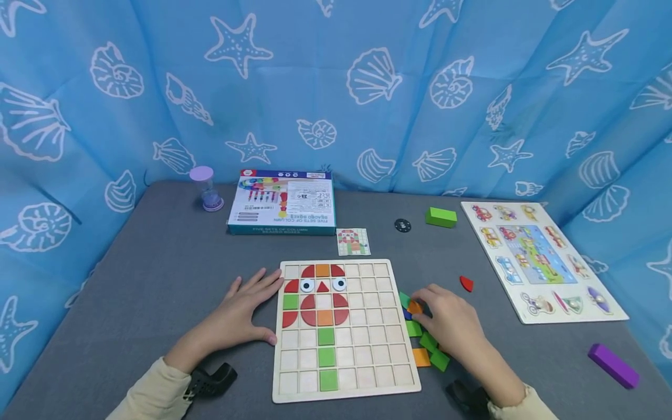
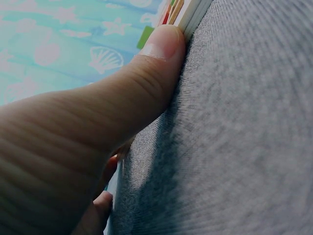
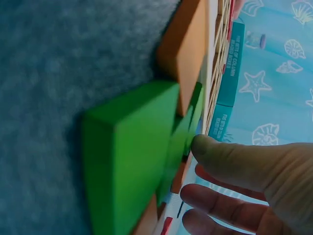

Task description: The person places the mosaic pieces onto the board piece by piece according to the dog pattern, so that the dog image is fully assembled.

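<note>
A square wooden grid board [image 1: 367,350] lies on the table, with red, orange and green tiles and two googly-eye pieces [image 1: 339,284] set in its cells. My left hand [image 1: 238,312] rests spread at the board's left side. In the left wrist view, the left thumb [image 2: 164,44] touches the board's edge. To the right of the board, my right hand [image 1: 451,321] reaches over a loose pile, its fingertips at an orange tile [image 1: 415,307]. Beside that tile lie a blue tile [image 1: 407,314] and several green tiles [image 1: 413,328]. In the right wrist view, the right thumb [image 3: 210,149] and fingers stand apart.
A pattern card [image 1: 353,242] lies behind the board, near a flat box [image 1: 283,204] and an hourglass-like timer [image 1: 207,189]. Rightward are a black disc [image 1: 403,225], a green block [image 1: 441,217], a red piece [image 1: 466,283], a picture puzzle board [image 1: 546,262] and a purple block [image 1: 613,366].
</note>
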`<state>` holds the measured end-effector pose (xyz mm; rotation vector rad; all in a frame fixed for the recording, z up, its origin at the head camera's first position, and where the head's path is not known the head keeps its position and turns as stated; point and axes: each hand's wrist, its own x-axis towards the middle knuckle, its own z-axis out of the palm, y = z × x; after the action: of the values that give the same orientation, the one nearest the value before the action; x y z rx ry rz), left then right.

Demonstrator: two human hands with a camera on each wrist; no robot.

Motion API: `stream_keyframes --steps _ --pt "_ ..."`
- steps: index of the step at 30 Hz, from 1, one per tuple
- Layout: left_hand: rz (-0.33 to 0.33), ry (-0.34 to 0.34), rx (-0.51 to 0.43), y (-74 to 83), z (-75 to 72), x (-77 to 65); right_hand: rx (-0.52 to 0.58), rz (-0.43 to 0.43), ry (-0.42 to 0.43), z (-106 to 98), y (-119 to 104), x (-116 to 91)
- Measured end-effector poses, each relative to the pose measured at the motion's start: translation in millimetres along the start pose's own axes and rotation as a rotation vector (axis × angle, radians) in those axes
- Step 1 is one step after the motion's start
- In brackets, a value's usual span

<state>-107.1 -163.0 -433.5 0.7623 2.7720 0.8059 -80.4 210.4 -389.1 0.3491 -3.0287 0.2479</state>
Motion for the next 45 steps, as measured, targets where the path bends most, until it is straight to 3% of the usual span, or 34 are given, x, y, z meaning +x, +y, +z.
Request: stream_keyframes --steps 8,14,17,20,25,28,38,45 --pt "-0.005 0.005 0.003 1.4 0.2 0.8 -0.046 0.028 -0.075 0.0 2.0 2.7" --pt "-0.010 -0.001 0.003 1.0 0.2 0.7 -0.016 0.017 -0.024 -3.9 -2.7 2.9" --pt "-0.014 0.000 0.000 0.9 0.1 0.2 0.040 -0.060 0.017 -7.5 -17.2 3.1" --pt "-0.014 0.004 -0.002 1.1 -0.2 -0.5 0.097 -0.192 0.028 -7.4 -39.4 3.1" --pt "-0.015 0.008 -0.003 0.9 -0.4 -0.9 0.142 -0.386 -0.042 1.0 -73.4 4.7" --pt "-0.012 0.005 -0.002 0.4 -0.1 -0.4 0.138 -0.445 -0.092 7.7 -85.4 6.4" --pt "-0.004 0.002 -0.008 1.8 -2.6 -0.2 0.134 -0.418 -0.154 13.5 -93.2 8.0" --pt "-0.009 0.001 -0.007 2.4 -1.8 -0.4 0.107 -0.408 -0.130 5.9 -83.8 4.2"
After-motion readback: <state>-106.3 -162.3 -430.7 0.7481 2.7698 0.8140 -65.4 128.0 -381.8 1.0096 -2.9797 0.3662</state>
